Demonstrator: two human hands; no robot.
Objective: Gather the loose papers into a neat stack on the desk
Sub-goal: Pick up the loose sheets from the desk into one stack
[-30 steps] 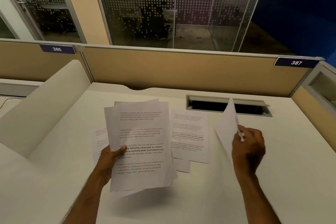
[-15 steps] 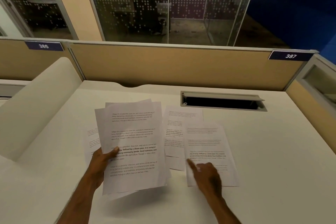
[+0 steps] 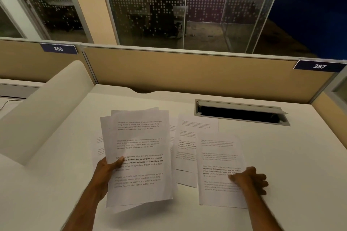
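Left hand [image 3: 105, 171], low and left of centre, is pinching a fanned sheaf [image 3: 139, 157] with the thumb across the print and the fingers behind, keeping it raised off the desk [image 3: 281, 155]. Right hand [image 3: 249, 180], lower right, is lying knuckles-up with fingers curled on the right edge of a single sheet [image 3: 219, 170] that is resting flat; it is pressing on the paper, not gripping it.

To my eye the step in hand is lifting that sheet and adding it to the sheaf. Doing it well probably means dragging the sheet toward the near edge of the desk so a corner overhangs, then pinching it there, since flat paper on a smooth top is hard to catch with fingertips. The sheaf is already splayed, so squaring it by tapping its bottom edge on the desk before adding more should be keeping the stack neat.

Counting from largest down: one desk; one sheaf showing about three offset top edges, though the true sheet count is hidden; one sheet under the right hand; at least two more sheets [image 3: 187, 146] lying overlapped in the middle of the frame, partly covered by it; one further sheet [image 3: 98, 146] is peeking out left of the sheaf; one open cable slot [image 3: 240, 114] at upper right.
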